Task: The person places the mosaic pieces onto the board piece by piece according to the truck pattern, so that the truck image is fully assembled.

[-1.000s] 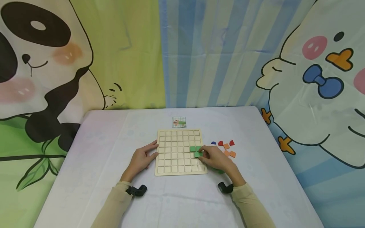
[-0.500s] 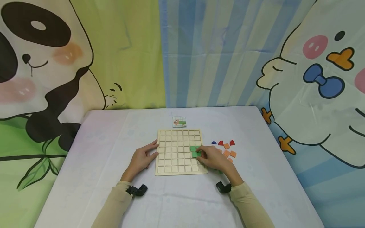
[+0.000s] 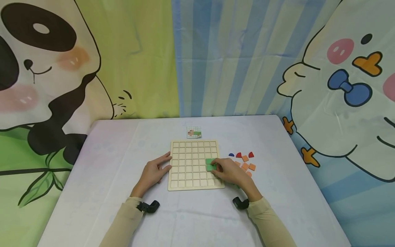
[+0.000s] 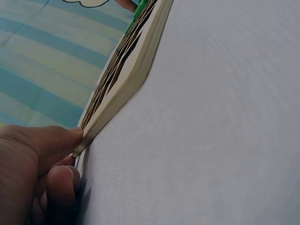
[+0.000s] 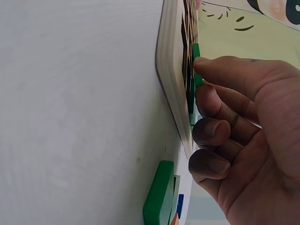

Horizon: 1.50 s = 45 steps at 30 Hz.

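Note:
A wooden grid board [image 3: 185, 183] lies flat on the table. My left hand [image 3: 153, 170] touches its left edge with thumb and index finger spread apart; in the left wrist view the thumb [image 4: 61, 140] presses the rim while other fingers bend below. Over the board's right side, my right hand [image 3: 229, 170] pinches a green square tile [image 5: 197, 52] between thumb and fingers. Other green square tiles [image 3: 208, 161] sit in the grid cells beside it, partly hidden by the fingers.
Orange tiles [image 3: 252, 167], red wedge pieces [image 3: 251, 154] and a blue half-round piece [image 3: 231, 154] lie right of the board. A green piece [image 5: 158, 199] rests near its right edge, mostly under the right wrist. A small picture card [image 3: 194, 132] lies beyond the board.
My right hand has shifted slightly left, and the lower green tile at its fingertips has slid left under the upper one. My left hand has stayed at the board's edge.

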Tool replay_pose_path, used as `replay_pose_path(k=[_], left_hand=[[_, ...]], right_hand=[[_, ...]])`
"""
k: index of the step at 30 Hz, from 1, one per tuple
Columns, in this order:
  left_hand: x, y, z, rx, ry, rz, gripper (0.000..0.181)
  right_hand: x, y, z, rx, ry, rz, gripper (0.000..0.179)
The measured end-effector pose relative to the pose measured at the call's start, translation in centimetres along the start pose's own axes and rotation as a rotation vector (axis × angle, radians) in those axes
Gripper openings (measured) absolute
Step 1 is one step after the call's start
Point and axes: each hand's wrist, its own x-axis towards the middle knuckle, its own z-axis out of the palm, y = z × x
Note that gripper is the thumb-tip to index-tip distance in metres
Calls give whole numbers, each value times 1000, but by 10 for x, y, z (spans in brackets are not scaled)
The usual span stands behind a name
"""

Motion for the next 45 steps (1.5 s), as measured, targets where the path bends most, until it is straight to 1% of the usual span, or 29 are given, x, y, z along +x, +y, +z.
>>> replay_pose_path(k=[10,18,35,40,45], left_hand=[[0,1,0,8,1,-19,47],[0,2,-1,-6,-2,-13,47],[0,1,-1,-4,-9,-4,47],[0,1,-1,-11,-12,0,47],[0,1,-1,-18,-17,0,47]], right_hand=[[-1,-1,-1,-2,7,11,28],[-1,-5,-3,-14,1,32,29],[0,-1,-1,-41,-3,18,27],[-1,-1,-2,-38,7,21,26],[-7,5,-6,-18,28,21,25]])
